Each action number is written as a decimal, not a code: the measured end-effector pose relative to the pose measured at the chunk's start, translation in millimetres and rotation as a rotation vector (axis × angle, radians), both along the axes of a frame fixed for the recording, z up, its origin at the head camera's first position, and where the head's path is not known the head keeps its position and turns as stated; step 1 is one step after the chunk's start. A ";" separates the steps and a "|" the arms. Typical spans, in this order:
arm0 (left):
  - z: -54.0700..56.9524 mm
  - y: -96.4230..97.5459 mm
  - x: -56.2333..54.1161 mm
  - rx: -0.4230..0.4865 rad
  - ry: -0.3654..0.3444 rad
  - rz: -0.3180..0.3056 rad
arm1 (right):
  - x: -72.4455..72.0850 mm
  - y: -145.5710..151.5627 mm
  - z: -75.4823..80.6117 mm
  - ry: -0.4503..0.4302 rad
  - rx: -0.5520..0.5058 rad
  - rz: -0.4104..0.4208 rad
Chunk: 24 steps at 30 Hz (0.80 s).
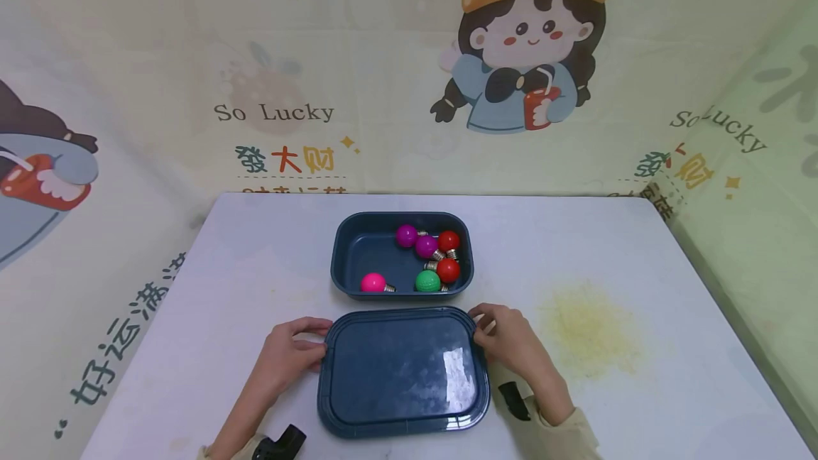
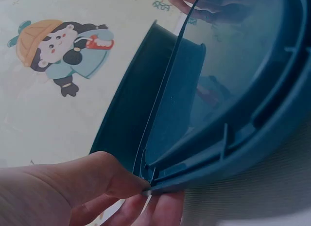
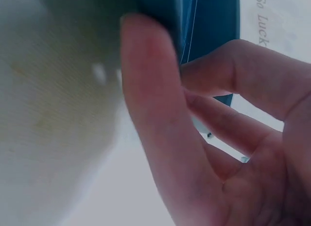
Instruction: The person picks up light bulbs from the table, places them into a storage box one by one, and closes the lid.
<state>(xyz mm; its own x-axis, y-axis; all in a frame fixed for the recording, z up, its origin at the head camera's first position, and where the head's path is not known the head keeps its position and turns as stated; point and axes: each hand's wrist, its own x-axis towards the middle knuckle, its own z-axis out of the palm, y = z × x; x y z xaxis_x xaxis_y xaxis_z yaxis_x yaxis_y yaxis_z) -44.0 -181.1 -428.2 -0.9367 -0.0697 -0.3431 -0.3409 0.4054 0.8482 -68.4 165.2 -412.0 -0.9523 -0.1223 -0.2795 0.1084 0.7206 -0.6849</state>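
Note:
A dark blue lid (image 1: 396, 368), flat and rounded at the corners, is held level between both hands, close over the table. My left hand (image 1: 290, 353) pinches its left edge near the far corner; the left wrist view shows thumb above and fingers below the rim. On the opposite side, my right hand (image 1: 508, 339) grips the far right corner between thumb and fingers. Just beyond the lid stands a matching dark blue box (image 1: 348, 254) without a cover. Inside lie small colored bulbs with metal screw bases: purple bulbs (image 1: 406, 236), red bulbs (image 1: 449, 270), a green bulb (image 1: 427, 281) and a pink bulb (image 1: 373, 282).
The white table (image 1: 255, 247) ends at a cloth backdrop (image 1: 396, 91) printed with cartoon figures and lettering. A yellowish stain (image 1: 591, 329) marks the tabletop to the right of my right hand. Black straps show at both wrists.

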 end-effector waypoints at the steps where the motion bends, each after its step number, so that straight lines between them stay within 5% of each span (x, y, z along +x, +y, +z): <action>1: 0.3 -1.0 -0.4 0.014 -0.002 -0.001 | 0.1 0.8 1.1 -0.005 -0.014 0.002; 12: 12.8 -15.8 1.3 0.186 0.055 -0.135 | 0.3 15.7 11.3 0.007 -0.178 0.093; 24: 22.4 -27.7 -2.1 0.236 0.062 -0.261 | -2.6 31.9 24.9 0.087 -0.279 0.158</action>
